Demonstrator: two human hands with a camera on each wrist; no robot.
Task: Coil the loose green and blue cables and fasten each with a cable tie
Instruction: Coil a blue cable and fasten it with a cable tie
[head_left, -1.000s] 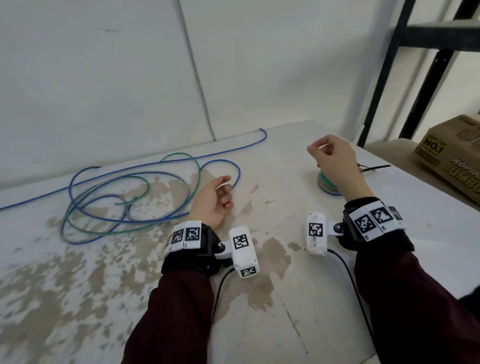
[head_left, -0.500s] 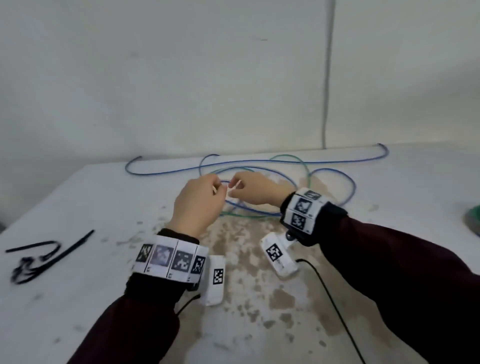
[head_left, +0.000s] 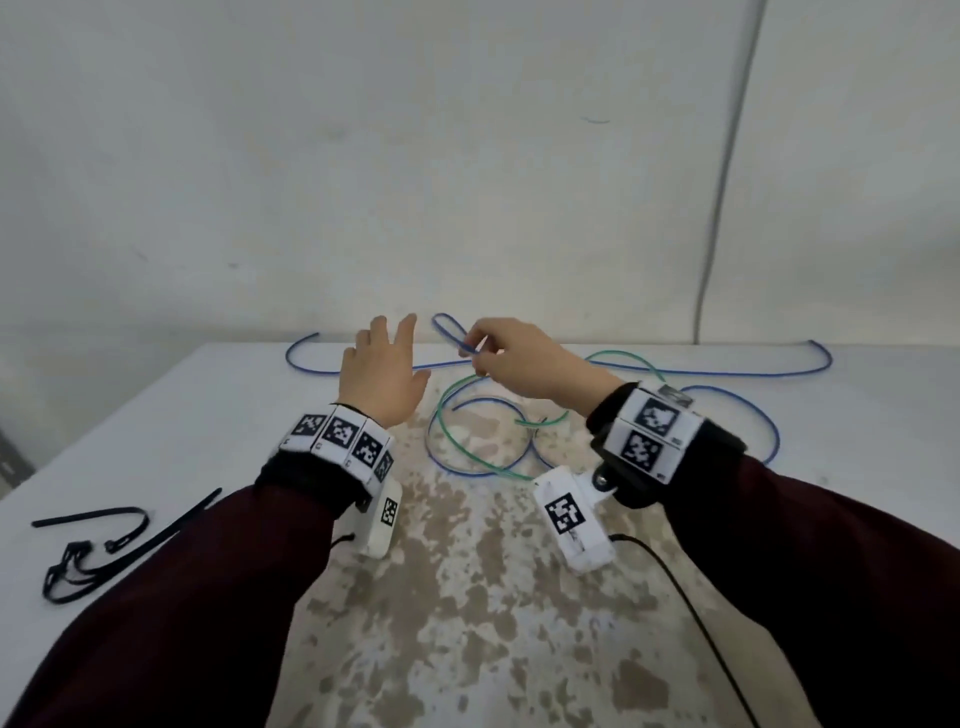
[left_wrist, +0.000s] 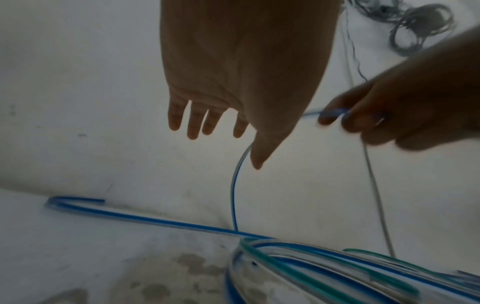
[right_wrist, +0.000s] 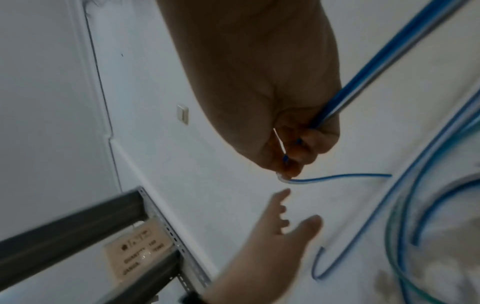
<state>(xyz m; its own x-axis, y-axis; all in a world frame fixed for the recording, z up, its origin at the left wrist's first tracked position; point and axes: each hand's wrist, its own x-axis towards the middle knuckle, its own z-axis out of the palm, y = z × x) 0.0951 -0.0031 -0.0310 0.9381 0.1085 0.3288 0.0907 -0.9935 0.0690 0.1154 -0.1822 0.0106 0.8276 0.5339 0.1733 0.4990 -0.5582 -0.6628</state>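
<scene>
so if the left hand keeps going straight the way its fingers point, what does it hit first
Probably the wall. The left hand is open, fingers pointing up and away over the far run of the blue cable. The loop pinched by the right hand sits off to its right. Depth is unclear.

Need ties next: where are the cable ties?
Head view: the black cable ties lie on the table at its near left, beside the left sleeve, far from the cables.

blue cable (head_left: 613, 370): hidden where it runs under the right hand (head_left: 524, 364); smeared by blur in both wrist views.
carton label (right_wrist: 140, 255): print too blurred to read.
cable ties (head_left: 93, 545): tangled near the surface's left edge, count unclear.
</scene>
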